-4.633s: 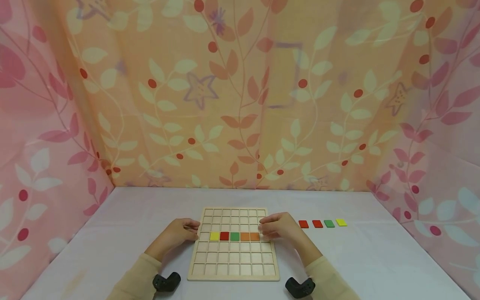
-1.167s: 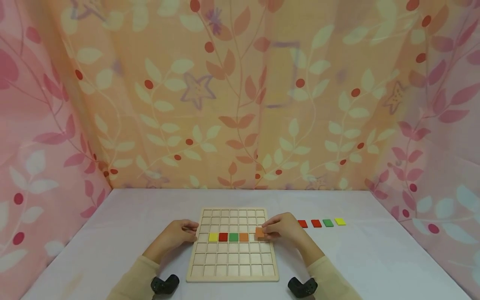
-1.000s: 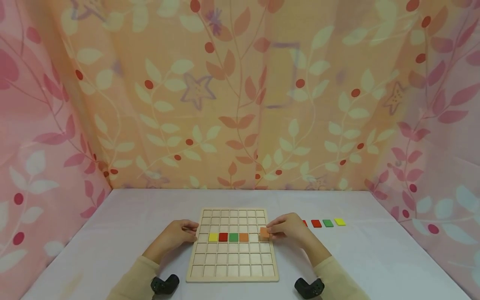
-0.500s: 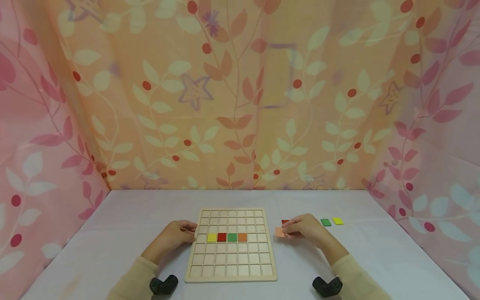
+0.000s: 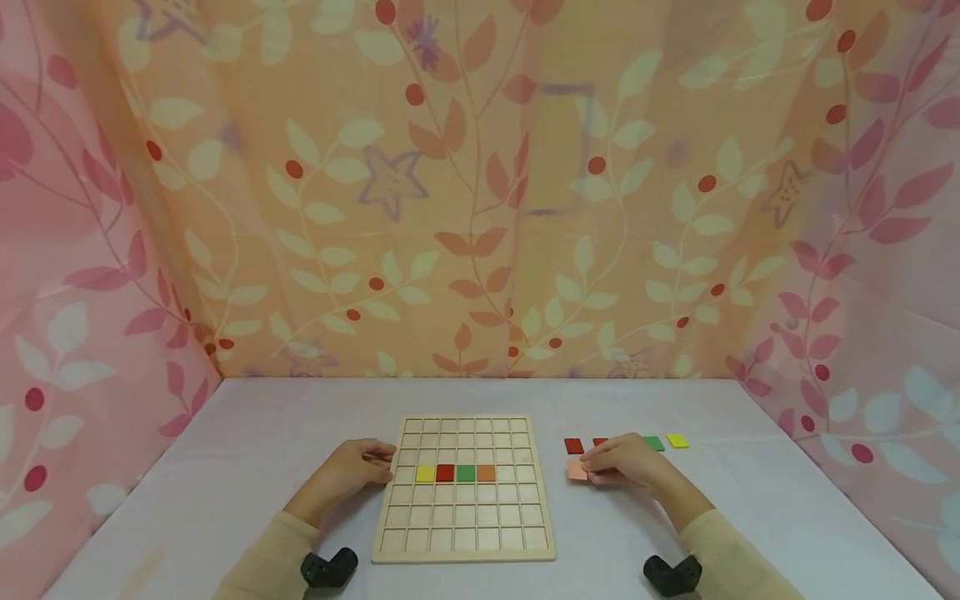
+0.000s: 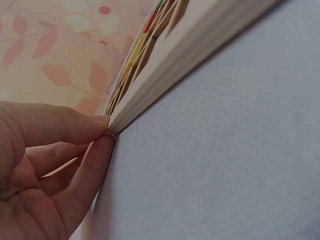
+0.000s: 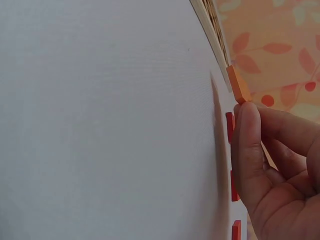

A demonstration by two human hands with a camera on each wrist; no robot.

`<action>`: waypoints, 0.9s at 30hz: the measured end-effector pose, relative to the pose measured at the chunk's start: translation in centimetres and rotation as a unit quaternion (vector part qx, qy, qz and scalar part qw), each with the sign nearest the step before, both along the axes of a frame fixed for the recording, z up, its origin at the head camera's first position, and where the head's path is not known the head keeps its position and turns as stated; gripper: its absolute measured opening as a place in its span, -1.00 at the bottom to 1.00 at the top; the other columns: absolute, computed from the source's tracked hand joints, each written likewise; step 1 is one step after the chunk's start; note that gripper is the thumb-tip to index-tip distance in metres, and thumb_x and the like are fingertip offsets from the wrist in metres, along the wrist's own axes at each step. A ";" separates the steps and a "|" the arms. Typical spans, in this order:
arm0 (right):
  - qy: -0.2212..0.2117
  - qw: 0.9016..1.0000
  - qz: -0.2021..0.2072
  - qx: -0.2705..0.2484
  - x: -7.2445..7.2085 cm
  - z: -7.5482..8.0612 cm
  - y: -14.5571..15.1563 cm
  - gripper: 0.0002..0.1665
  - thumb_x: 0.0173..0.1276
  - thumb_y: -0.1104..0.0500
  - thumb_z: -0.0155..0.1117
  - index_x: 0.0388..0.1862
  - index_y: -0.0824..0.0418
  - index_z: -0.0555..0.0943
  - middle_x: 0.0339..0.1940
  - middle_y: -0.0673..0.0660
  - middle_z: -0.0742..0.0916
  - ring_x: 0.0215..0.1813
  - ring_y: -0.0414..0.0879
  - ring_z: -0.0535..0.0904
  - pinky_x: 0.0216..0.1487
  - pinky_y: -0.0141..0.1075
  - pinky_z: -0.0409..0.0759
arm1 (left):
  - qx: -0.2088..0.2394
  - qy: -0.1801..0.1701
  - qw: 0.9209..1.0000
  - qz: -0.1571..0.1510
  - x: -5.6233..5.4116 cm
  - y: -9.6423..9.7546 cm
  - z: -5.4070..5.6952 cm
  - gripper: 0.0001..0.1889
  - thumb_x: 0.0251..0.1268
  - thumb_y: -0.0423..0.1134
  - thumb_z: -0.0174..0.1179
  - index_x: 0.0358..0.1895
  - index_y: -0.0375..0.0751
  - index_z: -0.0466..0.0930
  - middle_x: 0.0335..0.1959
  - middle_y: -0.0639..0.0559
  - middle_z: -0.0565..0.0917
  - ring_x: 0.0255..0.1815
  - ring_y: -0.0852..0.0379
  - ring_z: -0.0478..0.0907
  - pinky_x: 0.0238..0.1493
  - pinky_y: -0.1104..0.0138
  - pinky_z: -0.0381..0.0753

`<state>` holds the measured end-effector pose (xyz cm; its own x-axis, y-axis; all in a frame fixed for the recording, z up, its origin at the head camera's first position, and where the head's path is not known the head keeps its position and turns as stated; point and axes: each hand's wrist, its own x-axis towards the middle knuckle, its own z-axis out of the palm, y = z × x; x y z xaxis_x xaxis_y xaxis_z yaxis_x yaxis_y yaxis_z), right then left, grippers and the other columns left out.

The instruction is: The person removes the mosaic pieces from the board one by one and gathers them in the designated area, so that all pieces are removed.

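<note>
A wooden grid board (image 5: 463, 560) lies flat on the table. Across one of its rows sit a yellow tile (image 5: 425, 473), a red tile (image 5: 445, 472), a green tile (image 5: 466, 473) and an orange tile (image 5: 486, 473). My left hand (image 5: 348, 468) pinches the board's left edge, thumb at the upper side, as the left wrist view shows. Right of the board, my right hand (image 5: 630, 462) pinches a second orange square tile (image 5: 577, 470) by its edge between thumb and fingers. The right wrist view has this tile (image 7: 237, 86) raised above the cloth, with shadow below.
Behind the right hand runs a row of loose tiles: red ones (image 5: 573, 446), partly hidden by the hand, then a green one (image 5: 654, 443) and a yellow one (image 5: 678, 441). A white cloth (image 5: 225, 467) covers the table. Patterned fabric (image 5: 480, 208) encloses the back and sides.
The second orange tile was in the board's row; my right hand has lifted it out and carried it right, past the board's edge. The left hand has stayed at the board's left edge.
</note>
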<state>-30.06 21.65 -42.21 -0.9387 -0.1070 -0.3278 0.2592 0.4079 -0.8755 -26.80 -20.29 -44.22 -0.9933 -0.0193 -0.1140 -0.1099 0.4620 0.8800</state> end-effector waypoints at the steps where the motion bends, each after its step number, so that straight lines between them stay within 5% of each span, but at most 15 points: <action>1: -0.001 1.000 0.000 0.002 0.0 -0.1 0.1 -0.71 0.26 0.26 0.40 -0.08 0.39 0.73 -0.40 0.08 0.77 -0.43 -0.16 0.66 -0.27 -0.39 0.68 | 0.001 0.000 1.000 0.000 0.0 0.0 0.0 -0.55 -0.05 -0.57 0.35 0.03 -0.49 0.62 -0.17 -0.17 0.70 -0.23 0.12 0.59 -0.21 0.32 0.62; 27: -0.015 1.000 -0.005 0.020 -0.8 -0.1 0.3 -0.73 0.24 0.28 0.41 -0.11 0.41 0.72 -0.46 0.10 0.77 -0.49 -0.17 0.63 -0.33 -0.38 0.68 | 0.011 -0.011 1.000 0.000 0.1 0.0 0.2 -0.55 -0.02 -0.56 0.34 0.05 -0.49 0.61 -0.15 -0.18 0.69 -0.21 0.10 0.58 -0.20 0.32 0.63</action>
